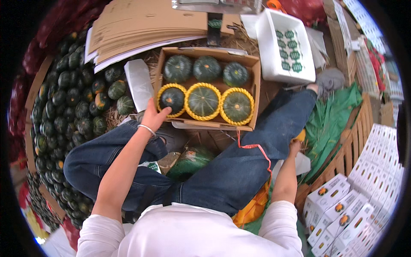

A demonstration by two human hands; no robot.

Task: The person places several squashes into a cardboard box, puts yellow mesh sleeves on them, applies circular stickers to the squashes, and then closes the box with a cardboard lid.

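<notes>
My left hand (154, 116) grips the near left corner of an open cardboard box (210, 123). Its thumb lies over a dark green squash (170, 99) in a yellow foam net. Two more netted squashes, one in the middle (203, 101) and one at the right (237, 106), complete the near row. Behind them sit three bare green squashes (207, 68). Beyond my right knee, my right hand (294, 147) is low at my side, with a yellow item (301, 135) at its fingertips. My leg partly hides that item.
Flattened cardboard sheets (147, 22) lie behind the box. A white foam box (266, 48) with green stickers stands at the back right. Many squashes (74, 96) are heaped at left. White printed cartons (337, 212) and a wooden crate (350, 144) flank my right.
</notes>
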